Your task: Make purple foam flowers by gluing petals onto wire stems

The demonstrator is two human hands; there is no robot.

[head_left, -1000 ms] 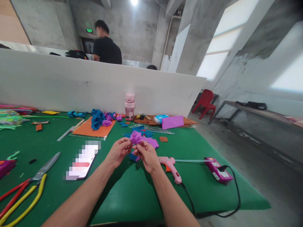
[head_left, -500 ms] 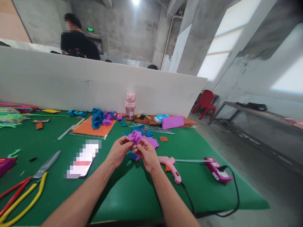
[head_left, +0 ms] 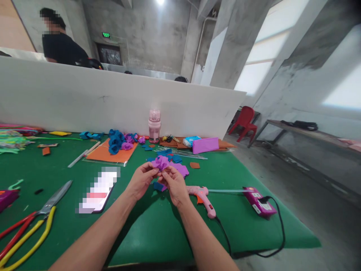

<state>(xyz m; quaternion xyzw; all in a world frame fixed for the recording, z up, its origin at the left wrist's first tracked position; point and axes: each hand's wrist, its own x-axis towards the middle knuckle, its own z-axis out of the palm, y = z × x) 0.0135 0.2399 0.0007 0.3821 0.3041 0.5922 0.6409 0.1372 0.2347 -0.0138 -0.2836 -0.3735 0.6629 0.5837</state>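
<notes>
Between both hands is a purple handmade flower [head_left: 161, 162], its petals facing up. My left hand [head_left: 143, 179] pinches its base from the left with thumb and fingers. From the right, the fingertips of my right hand [head_left: 174, 184] close on the same base. Purple petal pieces [head_left: 181, 169] and blue pieces [head_left: 177, 159] lie on the table just behind and under the hands. A pink glue gun [head_left: 205, 200] rests beside my right wrist, a glue stick out of its back. Finished-looking blue flowers [head_left: 115, 142] and purple flowers [head_left: 128, 146] sit on an orange sheet [head_left: 98, 153].
On the green table [head_left: 152, 233] are large scissors [head_left: 46, 210], a phone [head_left: 98, 192], a pink bottle [head_left: 154, 126] and a purple power strip [head_left: 259, 203] with a black cord. A white partition [head_left: 113, 94] stands behind. Beyond it is a person [head_left: 63, 45].
The person behind the partition has moved left. My hands stay in nearly the same place, still holding the purple flower; the view has shifted very slightly.
</notes>
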